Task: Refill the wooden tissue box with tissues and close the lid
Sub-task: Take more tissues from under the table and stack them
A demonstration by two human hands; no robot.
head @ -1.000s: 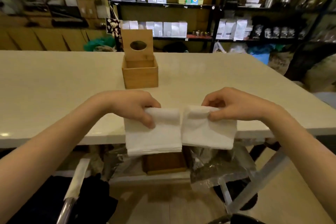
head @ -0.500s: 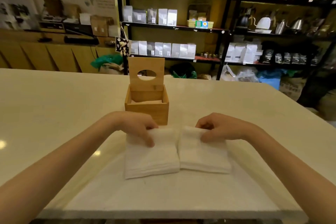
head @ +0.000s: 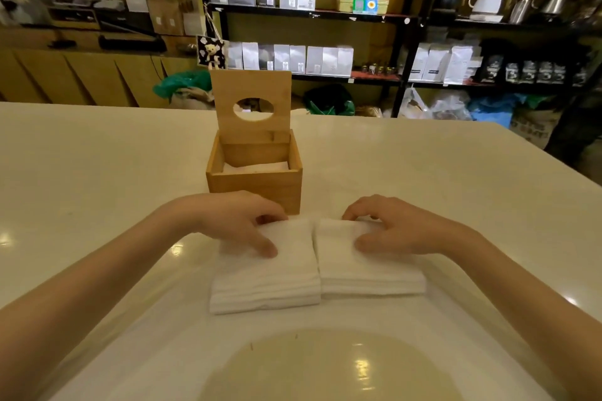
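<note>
Centrally, just below the middle of the frame, two stacks of white tissues lie side by side on the pale worktop (head: 97, 172), their inner edges touching. The left hand (head: 237, 221) grips the far end of the left tissue stack (head: 265, 273): its thumb lies on top and its fingers curl over the far edge. The right hand (head: 391, 228) grips the right tissue stack (head: 368, 270) the same way, thumb pressed on the top sheet, fingers bent over the far end. Both forearms come in from the lower corners of the frame.

Just beyond the hands, at the centre of the frame, stands the wooden tissue box (head: 254, 185), near the left hand's knuckles. Its lid (head: 250, 104) stands upright at the back of the box, with an oval hole through it. A low layer of white tissue (head: 257, 168) shows inside the box.

Across the upper part of the frame, behind the worktop, black shelves (head: 404, 42) carry rows of white and grey pouches (head: 293, 57), and kettles (head: 488, 0) sit at the upper right. A small bear figure (head: 211, 52) hangs on the shelf post. Green bags (head: 185, 85) lie on the floor below.
</note>
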